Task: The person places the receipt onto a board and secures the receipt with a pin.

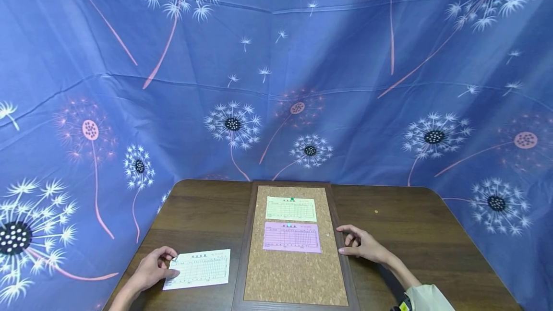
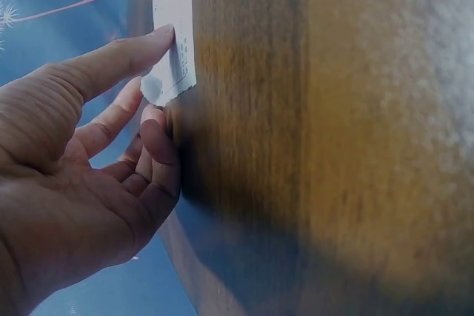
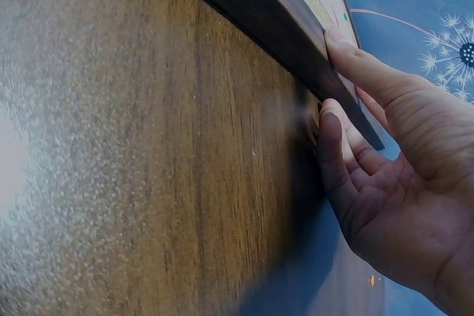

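A white printed form (image 1: pixel 200 268) lies on the wooden table (image 1: pixel 207 210) at the front left. My left hand (image 1: pixel 166 259) pinches its left corner, thumb on top and curled fingers at the edge; the left wrist view shows the left hand (image 2: pixel 159 72) on the white form (image 2: pixel 174 5) with that corner slightly lifted. A framed corkboard (image 1: pixel 294 272) lies in the middle, with a green form (image 1: pixel 291 209) and a pink form (image 1: pixel 292 237) on it. My right hand (image 1: pixel 347 241) rests open on the table, fingertips against the board's right frame (image 3: pixel 259 12).
A green pushpin (image 1: pixel 292 199) sits at the green form's top edge. A small orange object (image 1: pixel 376 211) lies on the table to the right of the board. Blue dandelion-print cloth (image 1: pixel 276 85) hangs close behind and at both sides.
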`<state>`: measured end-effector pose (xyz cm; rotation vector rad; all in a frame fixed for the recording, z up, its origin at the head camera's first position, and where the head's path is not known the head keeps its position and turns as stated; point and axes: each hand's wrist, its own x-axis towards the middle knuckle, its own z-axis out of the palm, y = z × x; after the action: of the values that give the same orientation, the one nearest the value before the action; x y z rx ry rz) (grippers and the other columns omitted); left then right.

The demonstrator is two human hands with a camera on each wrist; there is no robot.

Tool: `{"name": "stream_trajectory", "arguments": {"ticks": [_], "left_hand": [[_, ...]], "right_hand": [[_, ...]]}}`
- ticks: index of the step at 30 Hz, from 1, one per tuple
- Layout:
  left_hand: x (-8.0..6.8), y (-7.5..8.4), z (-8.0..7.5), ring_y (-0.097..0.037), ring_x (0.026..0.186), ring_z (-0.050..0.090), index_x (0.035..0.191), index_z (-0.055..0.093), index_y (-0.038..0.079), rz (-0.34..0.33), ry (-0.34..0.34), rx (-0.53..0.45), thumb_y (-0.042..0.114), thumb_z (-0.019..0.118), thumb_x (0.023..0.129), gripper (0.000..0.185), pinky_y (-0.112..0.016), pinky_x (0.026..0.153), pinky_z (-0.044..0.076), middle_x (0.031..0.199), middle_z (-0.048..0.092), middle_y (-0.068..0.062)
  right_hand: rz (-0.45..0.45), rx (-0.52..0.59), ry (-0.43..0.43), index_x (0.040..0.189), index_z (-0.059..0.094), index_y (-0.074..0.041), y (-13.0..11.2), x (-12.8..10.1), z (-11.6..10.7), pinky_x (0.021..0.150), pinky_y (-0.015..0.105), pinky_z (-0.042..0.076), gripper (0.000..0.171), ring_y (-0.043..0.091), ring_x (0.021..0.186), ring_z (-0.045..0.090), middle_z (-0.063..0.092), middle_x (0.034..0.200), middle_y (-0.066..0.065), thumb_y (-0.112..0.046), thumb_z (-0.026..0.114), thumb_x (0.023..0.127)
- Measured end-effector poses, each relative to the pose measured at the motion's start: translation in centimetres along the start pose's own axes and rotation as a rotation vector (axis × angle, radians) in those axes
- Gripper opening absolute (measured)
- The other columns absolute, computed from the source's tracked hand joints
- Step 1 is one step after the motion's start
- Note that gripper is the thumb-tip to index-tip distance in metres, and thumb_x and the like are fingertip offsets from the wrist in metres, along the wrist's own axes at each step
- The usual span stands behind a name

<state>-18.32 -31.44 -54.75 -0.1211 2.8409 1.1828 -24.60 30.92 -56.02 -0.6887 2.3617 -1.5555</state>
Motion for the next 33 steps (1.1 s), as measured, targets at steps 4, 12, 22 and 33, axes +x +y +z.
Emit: {"name": "stream_trajectory", "arguments": {"ticks": [4,12,22,33], "left_hand": [[0.0,-0.1,0.1,-0.005,0.061,0.045,0.104,0.067,0.004,-0.012,0.013,-0.036,0.0,0.09,0.064,0.046,-0.021,0.059,0.037,0.092,0.058,-0.003],[0.1,0.0,0.0,-0.005,0.062,0.046,0.112,0.07,0.001,-0.018,0.016,-0.005,0.003,0.089,0.065,0.051,-0.021,0.06,0.036,0.091,0.059,-0.003],[0.2,-0.2,-0.7,-0.003,0.062,0.047,0.108,0.07,-0.001,-0.004,-0.011,-0.03,0.002,0.083,0.073,0.038,-0.019,0.06,0.04,0.085,0.06,-0.002],[-0.2,-0.7,-1.4,-0.002,0.061,0.053,0.113,0.064,-0.015,0.059,-0.135,-0.204,-0.003,0.073,0.085,0.033,-0.021,0.053,0.047,0.082,0.059,0.0]], "right_hand": [[0.0,-0.001,0.005,0.135,0.049,0.011,-0.2,0.1,0.1,0.052,0.017,0.041,0.057,-0.002,0.062,0.046,0.056,0.09,0.02,-0.008,0.077,0.089],[-0.023,-0.025,0.012,0.135,0.049,0.011,-0.1,0.3,0.2,0.053,0.017,0.042,0.056,-0.002,0.063,0.047,0.057,0.088,0.023,-0.007,0.076,0.089],[-0.014,-0.041,0.028,0.135,0.05,0.009,-0.2,0.3,0.3,0.054,0.017,0.041,0.055,0.0,0.064,0.046,0.057,0.089,0.023,-0.008,0.076,0.089],[-0.035,-0.051,0.035,0.133,0.05,0.011,-0.2,0.0,0.4,0.055,0.017,0.042,0.054,-0.001,0.065,0.047,0.056,0.088,0.024,-0.008,0.076,0.09]]}}
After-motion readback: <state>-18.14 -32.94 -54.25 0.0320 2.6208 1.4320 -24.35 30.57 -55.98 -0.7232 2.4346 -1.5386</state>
